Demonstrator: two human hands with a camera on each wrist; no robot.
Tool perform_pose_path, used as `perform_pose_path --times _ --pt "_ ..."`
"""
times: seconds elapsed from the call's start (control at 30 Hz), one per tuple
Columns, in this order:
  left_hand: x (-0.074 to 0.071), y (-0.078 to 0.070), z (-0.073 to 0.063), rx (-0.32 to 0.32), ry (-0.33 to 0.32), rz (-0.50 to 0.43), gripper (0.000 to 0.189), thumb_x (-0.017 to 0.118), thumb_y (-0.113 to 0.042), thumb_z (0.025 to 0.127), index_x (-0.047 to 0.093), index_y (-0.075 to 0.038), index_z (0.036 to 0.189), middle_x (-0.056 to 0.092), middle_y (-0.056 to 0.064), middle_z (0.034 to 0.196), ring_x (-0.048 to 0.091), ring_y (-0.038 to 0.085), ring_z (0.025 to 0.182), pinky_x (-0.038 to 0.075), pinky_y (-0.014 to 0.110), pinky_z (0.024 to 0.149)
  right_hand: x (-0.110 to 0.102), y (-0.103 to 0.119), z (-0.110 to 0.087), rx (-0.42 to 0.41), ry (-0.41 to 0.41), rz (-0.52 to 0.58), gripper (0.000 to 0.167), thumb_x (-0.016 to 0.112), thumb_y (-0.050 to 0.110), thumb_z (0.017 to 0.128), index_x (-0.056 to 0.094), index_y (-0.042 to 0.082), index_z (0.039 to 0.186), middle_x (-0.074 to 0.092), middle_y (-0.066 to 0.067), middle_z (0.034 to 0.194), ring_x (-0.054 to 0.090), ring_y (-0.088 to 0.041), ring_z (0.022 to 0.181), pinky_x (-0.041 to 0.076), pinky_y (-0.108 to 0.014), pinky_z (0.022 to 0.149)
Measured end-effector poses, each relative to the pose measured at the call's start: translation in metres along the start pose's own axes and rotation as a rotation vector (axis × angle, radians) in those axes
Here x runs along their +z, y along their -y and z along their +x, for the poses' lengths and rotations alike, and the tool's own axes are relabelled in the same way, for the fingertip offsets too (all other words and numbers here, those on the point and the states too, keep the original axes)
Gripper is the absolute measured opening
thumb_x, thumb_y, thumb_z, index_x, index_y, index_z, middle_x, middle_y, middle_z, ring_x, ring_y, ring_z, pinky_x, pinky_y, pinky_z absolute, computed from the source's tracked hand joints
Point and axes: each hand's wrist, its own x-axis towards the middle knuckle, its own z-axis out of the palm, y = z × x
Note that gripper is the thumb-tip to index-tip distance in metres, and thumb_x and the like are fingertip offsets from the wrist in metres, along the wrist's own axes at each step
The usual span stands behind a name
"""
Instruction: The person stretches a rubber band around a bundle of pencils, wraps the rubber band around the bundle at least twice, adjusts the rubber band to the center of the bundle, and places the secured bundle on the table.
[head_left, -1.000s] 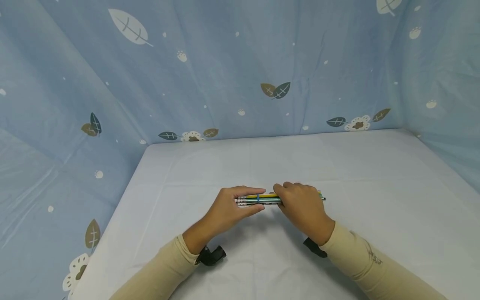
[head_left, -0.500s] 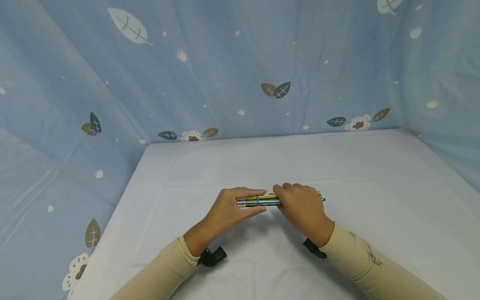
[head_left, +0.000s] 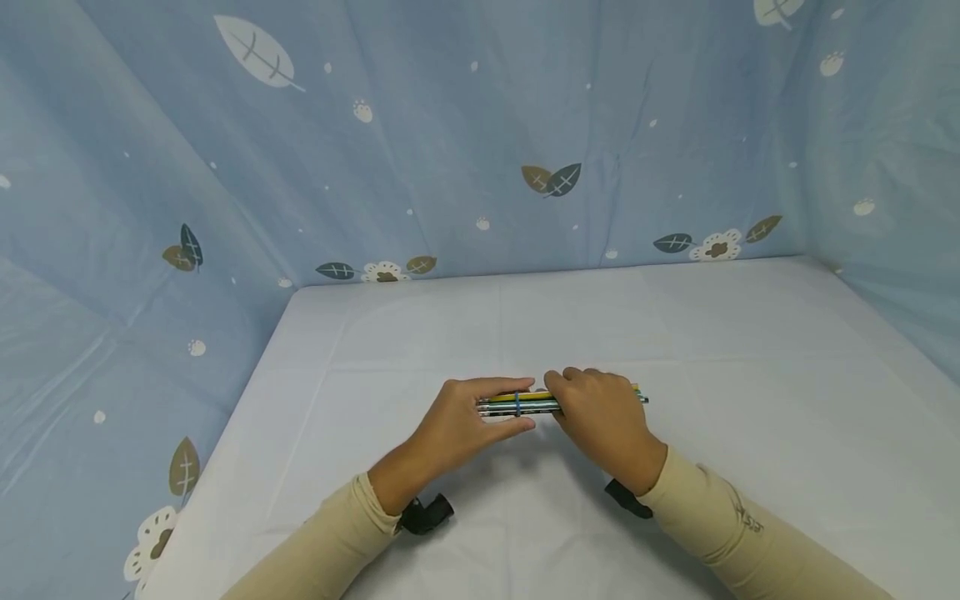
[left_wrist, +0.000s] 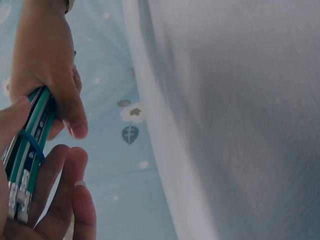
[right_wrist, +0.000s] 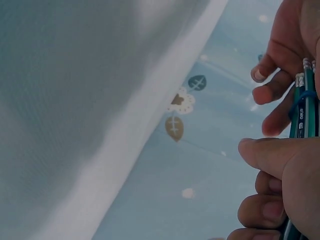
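A bundle of pencils (head_left: 536, 406), green, dark and yellow, is bound by a blue rubber band (left_wrist: 33, 143) near its eraser ends. My right hand (head_left: 600, 421) grips the other half, with the far ends poking out past its little-finger side. Around the eraser ends is my left hand (head_left: 457, 421), its thumb and forefinger spread on either side of the bundle and a gap showing beside them. In the right wrist view, its loosely bent fingers (right_wrist: 280, 95) lie beside the band. White erasers (left_wrist: 22, 215) in silvery ferrules point toward the left palm.
Under the hands is a table with a white cloth (head_left: 420, 333). Blue curtains (head_left: 465, 125) printed with leaves and flowers hang behind and at both sides. A black wrist camera (head_left: 426, 515) is strapped under the left wrist, another black one (head_left: 628, 497) under the right.
The left thumb and forefinger have spread slightly wider around the bundle, and that hand has shifted a little to the right. My right hand keeps its grip almost in place.
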Motion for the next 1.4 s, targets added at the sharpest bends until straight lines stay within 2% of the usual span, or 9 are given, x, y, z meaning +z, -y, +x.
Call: perform_pose_path --times 0.17,0.37,0.53,0.77,1.2,1.4 --pt "-0.0031 0.0020 0.0011 0.051 -0.035 0.090 0.047 0.083 -0.025 0.083 0.067 -0.024 0.127 0.070 -0.007 0.124 0.066 0.005 0.104 0.056 0.027 0.085 -0.0003 -0.0048 0.0011 0.016 0.000 0.000 0.028 0.090 0.010 0.070 0.063 0.010 0.080 0.060 -0.002 0.062 0.055 -0.016 0.049 0.040 -0.027 0.041" --pt "-0.0060 0.0056 0.0029 0.047 -0.071 0.136 0.035 0.081 -0.023 0.084 0.066 -0.024 0.116 0.068 -0.015 0.109 0.060 0.001 0.095 0.052 0.028 0.085 -0.0007 -0.0097 0.0022 0.042 0.004 0.007 0.029 0.090 0.009 0.069 0.062 0.011 0.079 0.059 -0.001 0.061 0.052 -0.015 0.048 0.037 -0.026 0.041" --pt "-0.0052 0.0061 0.0034 0.026 -0.055 0.091 0.030 0.080 -0.024 0.086 0.067 -0.026 0.113 0.069 -0.015 0.108 0.062 0.002 0.094 0.053 0.027 0.084 -0.0004 -0.0098 0.0017 0.040 0.001 0.005 0.030 0.090 0.009 0.069 0.061 0.011 0.077 0.057 -0.001 0.060 0.048 -0.013 0.047 0.036 -0.025 0.040" --pt "-0.0032 0.0047 0.0009 -0.010 -0.043 0.043 0.033 0.081 -0.026 0.086 0.070 -0.023 0.117 0.070 -0.012 0.112 0.065 0.004 0.097 0.055 0.026 0.083 0.0009 -0.0063 -0.0005 0.014 -0.015 0.000 0.030 0.089 0.010 0.071 0.059 0.012 0.076 0.055 0.000 0.059 0.048 -0.013 0.046 0.035 -0.024 0.040" --pt "-0.0019 0.0032 0.0004 -0.021 -0.056 -0.001 0.035 0.082 -0.029 0.083 0.073 -0.027 0.116 0.073 -0.010 0.109 0.067 0.007 0.094 0.056 0.025 0.078 -0.0025 -0.0042 -0.0009 0.007 -0.009 -0.018 0.031 0.090 0.010 0.069 0.060 0.009 0.075 0.057 -0.001 0.060 0.049 -0.013 0.046 0.038 -0.025 0.040" --pt "-0.0021 0.0022 0.0008 -0.007 -0.062 0.017 0.036 0.083 -0.030 0.082 0.074 -0.030 0.116 0.073 -0.011 0.110 0.067 0.006 0.095 0.056 0.025 0.079 -0.0036 -0.0033 -0.0011 0.023 0.014 -0.022 0.030 0.091 0.011 0.069 0.061 0.009 0.076 0.060 -0.002 0.062 0.052 -0.014 0.047 0.041 -0.026 0.041"
